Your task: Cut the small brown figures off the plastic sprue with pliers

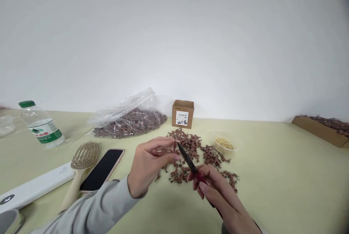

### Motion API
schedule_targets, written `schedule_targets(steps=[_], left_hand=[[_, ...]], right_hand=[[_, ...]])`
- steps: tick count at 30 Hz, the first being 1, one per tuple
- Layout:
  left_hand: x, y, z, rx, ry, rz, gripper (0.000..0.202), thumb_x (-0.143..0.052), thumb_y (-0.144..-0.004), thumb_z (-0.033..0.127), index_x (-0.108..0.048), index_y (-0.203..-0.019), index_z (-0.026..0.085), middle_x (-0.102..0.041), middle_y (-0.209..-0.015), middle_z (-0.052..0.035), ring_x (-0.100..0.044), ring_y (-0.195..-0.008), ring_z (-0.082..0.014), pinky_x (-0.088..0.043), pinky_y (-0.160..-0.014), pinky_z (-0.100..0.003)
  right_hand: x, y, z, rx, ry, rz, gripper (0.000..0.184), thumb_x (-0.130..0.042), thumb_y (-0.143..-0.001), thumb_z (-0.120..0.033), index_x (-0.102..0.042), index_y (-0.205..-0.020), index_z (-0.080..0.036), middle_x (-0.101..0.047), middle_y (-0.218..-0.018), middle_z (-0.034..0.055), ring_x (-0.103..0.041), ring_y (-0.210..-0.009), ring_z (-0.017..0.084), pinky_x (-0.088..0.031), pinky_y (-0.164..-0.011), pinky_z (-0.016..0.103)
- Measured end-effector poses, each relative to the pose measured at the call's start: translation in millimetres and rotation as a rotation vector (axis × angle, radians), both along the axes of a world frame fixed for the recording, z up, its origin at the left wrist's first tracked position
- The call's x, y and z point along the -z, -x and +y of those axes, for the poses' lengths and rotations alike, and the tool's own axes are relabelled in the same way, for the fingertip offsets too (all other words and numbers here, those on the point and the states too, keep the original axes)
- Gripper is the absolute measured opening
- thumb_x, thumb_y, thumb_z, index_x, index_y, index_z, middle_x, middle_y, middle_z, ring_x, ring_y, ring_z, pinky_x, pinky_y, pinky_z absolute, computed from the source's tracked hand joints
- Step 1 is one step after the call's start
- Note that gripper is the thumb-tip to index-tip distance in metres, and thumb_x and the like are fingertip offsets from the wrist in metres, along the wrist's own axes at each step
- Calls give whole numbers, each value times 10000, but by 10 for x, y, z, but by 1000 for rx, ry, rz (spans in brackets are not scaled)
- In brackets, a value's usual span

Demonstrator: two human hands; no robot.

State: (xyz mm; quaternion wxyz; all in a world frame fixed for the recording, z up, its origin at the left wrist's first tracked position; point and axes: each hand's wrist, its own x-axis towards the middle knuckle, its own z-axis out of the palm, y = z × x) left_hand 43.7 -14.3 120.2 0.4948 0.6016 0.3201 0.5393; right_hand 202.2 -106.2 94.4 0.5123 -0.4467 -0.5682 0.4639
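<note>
My right hand (215, 190) is wrapped around pliers (188, 159) with dark, tapered jaws and a red handle. Their tip points up and left, close to the fingertips of my left hand (152, 163). Between those fingertips is a small brown figure (175, 145), partly covered by the fingers. I cannot tell whether the jaws touch it. Behind and below both hands lies a loose spread of similar brown figures (188, 141) with dark ends. To their right stands a clear shallow bowl (236, 146) holding tiny gold-coloured pieces (224, 143).
A small cardboard box (176, 121) stands by the wall, beside a clear bag (131, 121) full of brown pieces. On the left are a water bottle (45, 132), hairbrush (85, 155), phone (102, 170) and long white case (35, 188). A filled cardboard tray (319, 132) sits far right.
</note>
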Motion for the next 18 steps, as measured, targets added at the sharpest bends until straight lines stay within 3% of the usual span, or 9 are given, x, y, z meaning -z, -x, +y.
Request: schedule_targets(steps=[5, 11, 15, 18], left_hand=[[104, 33, 80, -8, -95, 29, 186, -745, -511, 111, -647, -665, 144, -647, -848, -48, -614, -768, -194, -568, -585, -275], [262, 80, 229, -37, -286, 159, 112, -702, -587, 130, -669, -692, 151, -652, -852, -70, -623, -771, -199, -572, -621, -298], [329, 79, 365, -48, -393, 194, 93, -681, -621, 127, -663, -708, 153, -661, -853, -73, -631, -756, -188, -571, -616, -281], [329, 79, 487, -49, -563, 254, 88, -659, -644, 99, -658, -712, 155, -670, -834, -68, -633, -744, -172, -565, -614, -259]], right_hand=[[48, 60, 16, -24, 9, -97, 200, -380, -830, -390, -449, -825, -202, -484, -769, 10, -413, -670, 119, -341, -590, 215], [93, 120, 102, 7, -24, -320, 166, -408, -822, -334, -479, -891, -200, -539, -843, 38, -487, -765, 144, -389, -684, 243], [141, 129, 210, 8, -15, -343, 203, -385, -828, -360, -476, -918, -201, -569, -807, 36, -511, -710, 140, -397, -660, 243], [218, 133, 297, 42, 5, -368, 252, -360, -828, -414, -472, -887, -196, -576, -738, 36, -508, -634, 138, -393, -587, 233]])
